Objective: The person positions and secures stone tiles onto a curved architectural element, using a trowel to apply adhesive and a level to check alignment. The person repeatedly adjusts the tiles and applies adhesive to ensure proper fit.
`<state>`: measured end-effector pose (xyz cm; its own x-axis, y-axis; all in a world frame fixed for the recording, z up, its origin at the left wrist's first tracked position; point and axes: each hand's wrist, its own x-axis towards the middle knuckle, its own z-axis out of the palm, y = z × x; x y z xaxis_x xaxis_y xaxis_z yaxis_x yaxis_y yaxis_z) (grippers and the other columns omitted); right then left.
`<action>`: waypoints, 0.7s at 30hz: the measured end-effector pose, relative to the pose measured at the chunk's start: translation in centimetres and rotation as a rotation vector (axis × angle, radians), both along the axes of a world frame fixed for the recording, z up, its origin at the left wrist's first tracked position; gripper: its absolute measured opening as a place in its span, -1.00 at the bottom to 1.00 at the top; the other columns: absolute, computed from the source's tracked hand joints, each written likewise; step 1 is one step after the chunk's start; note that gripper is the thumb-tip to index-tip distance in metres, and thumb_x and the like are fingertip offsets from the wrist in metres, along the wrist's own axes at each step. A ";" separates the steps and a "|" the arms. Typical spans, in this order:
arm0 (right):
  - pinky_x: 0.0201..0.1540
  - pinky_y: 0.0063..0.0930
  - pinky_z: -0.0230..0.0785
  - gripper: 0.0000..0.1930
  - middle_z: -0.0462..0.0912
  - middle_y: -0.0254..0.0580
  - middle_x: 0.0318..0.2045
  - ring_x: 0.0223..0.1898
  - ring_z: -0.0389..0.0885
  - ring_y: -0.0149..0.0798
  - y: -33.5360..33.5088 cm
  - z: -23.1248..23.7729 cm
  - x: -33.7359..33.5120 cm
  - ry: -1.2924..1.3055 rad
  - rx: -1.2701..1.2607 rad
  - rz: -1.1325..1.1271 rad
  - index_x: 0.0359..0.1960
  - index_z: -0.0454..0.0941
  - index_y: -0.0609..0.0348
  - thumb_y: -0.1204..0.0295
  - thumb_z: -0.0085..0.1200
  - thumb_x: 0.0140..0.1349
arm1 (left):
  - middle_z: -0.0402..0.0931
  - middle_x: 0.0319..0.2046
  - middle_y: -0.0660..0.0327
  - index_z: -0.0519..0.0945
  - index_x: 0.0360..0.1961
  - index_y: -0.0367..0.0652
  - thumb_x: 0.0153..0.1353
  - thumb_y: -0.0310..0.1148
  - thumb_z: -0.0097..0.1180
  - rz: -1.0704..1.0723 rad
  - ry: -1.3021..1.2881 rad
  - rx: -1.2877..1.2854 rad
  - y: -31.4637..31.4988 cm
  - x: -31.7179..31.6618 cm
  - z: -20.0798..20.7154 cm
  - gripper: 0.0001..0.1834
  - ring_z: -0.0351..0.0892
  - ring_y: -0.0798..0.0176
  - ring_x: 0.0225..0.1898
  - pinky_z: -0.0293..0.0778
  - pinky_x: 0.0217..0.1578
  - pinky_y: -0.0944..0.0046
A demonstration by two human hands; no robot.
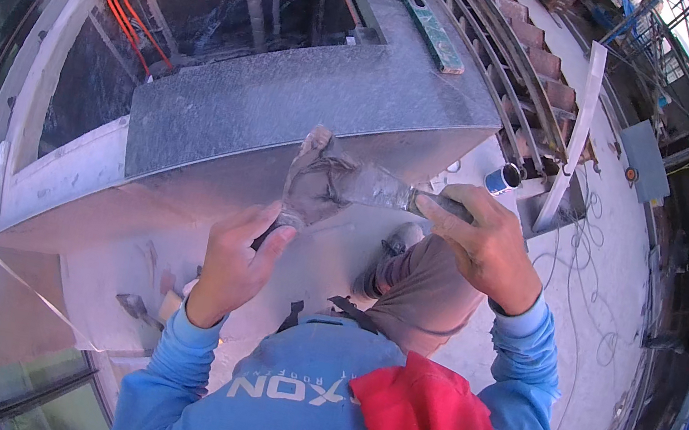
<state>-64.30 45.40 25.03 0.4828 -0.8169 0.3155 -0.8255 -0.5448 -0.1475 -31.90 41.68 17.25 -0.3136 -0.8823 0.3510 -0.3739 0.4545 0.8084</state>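
Note:
My left hand (234, 265) is closed around the dark handle of a wide putty knife (296, 218). Grey-brown paste (313, 186) is heaped over that knife's blade and hides most of it. From the other side my right hand (486, 249) grips a second putty knife (377, 188) by its dark handle. Its smeared metal blade points left and meets the paste. Both knives are held above my lap, close to the front edge of a dark grey stone slab (272, 105).
Beyond the slab, orange conduits (126, 15) run into a framed opening. A green spirit level (417, 11) lies across the slab's far right. To the right are a blue can (504, 180), a leaning pale board (574, 131) and floor cables (587, 249). Another hand tool (136, 307) rests at lower left.

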 end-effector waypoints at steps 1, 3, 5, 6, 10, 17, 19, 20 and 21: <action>-0.14 -0.20 0.53 -0.48 0.60 -0.05 -0.04 -0.15 0.63 0.04 -0.1 0.0 0.0 0.019 0.007 0.013 0.20 0.57 -0.08 0.51 0.17 0.13 | 0.63 -0.33 -0.13 0.62 -0.06 -0.50 0.25 -0.40 0.28 0.009 0.013 0.034 0.0 0.2 0.0 -0.65 0.63 -0.06 -0.37 0.50 -0.28 0.16; -0.14 -0.20 0.53 -0.50 0.60 -0.05 -0.03 -0.14 0.64 0.04 -0.4 0.0 -0.1 0.042 0.010 0.030 0.18 0.58 -0.07 0.51 0.16 0.14 | 0.64 -0.32 -0.14 0.62 -0.06 -0.51 0.25 -0.40 0.28 0.023 0.023 0.067 0.0 0.4 -0.2 -0.64 0.65 -0.08 -0.35 0.51 -0.26 0.16; -0.14 -0.20 0.53 -0.50 0.59 -0.05 -0.03 -0.14 0.64 0.04 -0.6 0.0 -0.2 0.050 0.009 0.036 0.17 0.58 -0.06 0.51 0.17 0.13 | 0.65 -0.31 -0.15 0.62 -0.06 -0.51 0.25 -0.40 0.28 0.037 0.021 0.072 -0.1 0.5 -0.4 -0.64 0.66 -0.09 -0.33 0.52 -0.24 0.16; -0.14 -0.20 0.53 -0.49 0.60 -0.04 -0.04 -0.15 0.64 0.04 -0.7 0.0 -0.2 0.047 0.009 0.035 0.18 0.58 -0.06 0.51 0.18 0.13 | 0.65 -0.30 -0.16 0.61 -0.06 -0.52 0.25 -0.40 0.28 0.032 0.024 0.062 -0.2 0.5 -0.5 -0.64 0.67 -0.09 -0.32 0.53 -0.23 0.17; -0.15 -0.20 0.53 -0.47 0.60 -0.04 -0.08 -0.17 0.64 0.03 -0.5 0.1 -0.1 -0.084 0.039 0.030 0.19 0.58 -0.05 0.52 0.21 0.09 | 0.65 -0.28 -0.18 0.61 -0.05 -0.53 0.25 -0.41 0.27 0.041 0.045 0.088 -0.4 0.3 -0.5 -0.64 0.68 -0.11 -0.30 0.53 -0.20 0.17; -0.19 -0.25 0.54 -0.47 0.60 -0.11 -0.13 -0.19 0.64 -0.03 -0.2 -0.6 0.8 -0.085 0.059 0.025 0.17 0.60 -0.08 0.51 0.17 0.09 | 0.59 -0.47 0.11 0.60 0.03 -0.47 0.33 -0.35 0.23 0.009 -0.045 0.002 -0.6 -0.4 -0.5 -0.61 0.53 0.36 -0.52 0.42 -0.46 0.33; -0.20 -0.27 0.55 -0.48 0.60 -0.13 -0.12 -0.19 0.64 -0.05 -0.1 -0.8 1.1 0.040 0.019 0.012 0.17 0.60 -0.11 0.50 0.13 0.10 | 0.59 -0.48 0.12 0.61 0.03 -0.48 0.33 -0.34 0.24 0.017 -0.038 0.014 -0.5 -0.5 -0.6 -0.61 0.53 0.34 -0.53 0.42 -0.46 0.32; -0.21 -0.28 0.55 -0.48 0.60 -0.14 -0.12 -0.19 0.64 -0.06 0.0 -0.8 1.2 0.074 0.026 0.001 0.16 0.60 -0.12 0.50 0.11 0.09 | 0.59 -0.48 0.12 0.61 0.02 -0.48 0.32 -0.34 0.25 0.022 -0.036 0.011 -0.5 -0.6 -0.7 -0.61 0.53 0.33 -0.53 0.43 -0.45 0.31; -0.22 -0.29 0.55 -0.48 0.60 -0.14 -0.12 -0.20 0.64 -0.07 0.1 -0.8 1.2 0.107 0.033 -0.011 0.16 0.60 -0.14 0.49 0.10 0.09 | 0.60 -0.48 0.12 0.61 0.03 -0.48 0.33 -0.34 0.24 0.024 -0.048 0.004 -0.5 -0.7 -0.7 -0.60 0.53 0.33 -0.53 0.43 -0.45 0.31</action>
<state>-63.07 45.53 24.21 0.5032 -0.8313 0.2358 -0.8433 -0.5320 -0.0758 -32.55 41.17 16.51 -0.3088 -0.8911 0.3326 -0.4227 0.4418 0.7913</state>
